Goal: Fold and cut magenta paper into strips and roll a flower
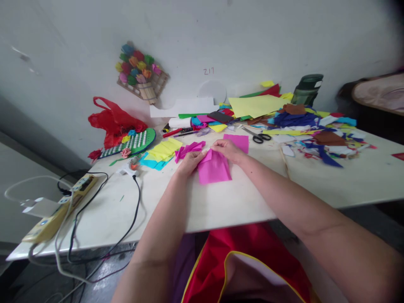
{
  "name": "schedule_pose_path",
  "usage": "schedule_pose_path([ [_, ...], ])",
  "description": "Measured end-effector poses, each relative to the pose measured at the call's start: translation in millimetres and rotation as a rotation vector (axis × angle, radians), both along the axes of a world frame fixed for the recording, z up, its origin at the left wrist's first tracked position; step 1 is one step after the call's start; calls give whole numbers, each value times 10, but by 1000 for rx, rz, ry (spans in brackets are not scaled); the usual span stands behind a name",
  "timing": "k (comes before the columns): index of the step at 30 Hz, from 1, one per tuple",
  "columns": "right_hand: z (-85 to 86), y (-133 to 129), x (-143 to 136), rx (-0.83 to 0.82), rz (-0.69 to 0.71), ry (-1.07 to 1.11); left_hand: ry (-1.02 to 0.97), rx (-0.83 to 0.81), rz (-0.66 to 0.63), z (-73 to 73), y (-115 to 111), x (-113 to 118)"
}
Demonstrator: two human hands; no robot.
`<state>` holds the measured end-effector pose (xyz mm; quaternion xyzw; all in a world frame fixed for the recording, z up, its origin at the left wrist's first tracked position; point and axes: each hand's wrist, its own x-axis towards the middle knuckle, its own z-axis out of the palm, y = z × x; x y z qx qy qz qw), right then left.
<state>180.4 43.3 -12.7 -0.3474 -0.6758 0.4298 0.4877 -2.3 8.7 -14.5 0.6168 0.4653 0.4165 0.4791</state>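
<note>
A square of magenta crepe paper hangs between my two hands, over the white table. My left hand is closed on its upper left edge, where a part is folded over. With thumb and fingers pinched, my right hand grips the paper's upper right edge. Behind my right hand lies another flat magenta sheet. Crumpled magenta pieces lie just beyond my left hand. Yellow sheets and blue sheets are stacked to the left of it.
Black scissors lie beyond my right hand, near a thin stick. Paper scraps are heaped on the right beside a green bottle. At left are a glue gun with its cable, a power strip and a red bag.
</note>
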Motion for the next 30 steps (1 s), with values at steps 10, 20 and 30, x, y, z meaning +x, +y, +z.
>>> schedule_pose_path([
  [10,15,3,-1,-6,-67,18,-55,49,1,91,-30,11],
  [20,8,29,6,-70,-175,102,-188,29,10,38,15,-48],
  [30,-47,83,25,-101,-181,155,-158,65,-28,47,7,-64],
])
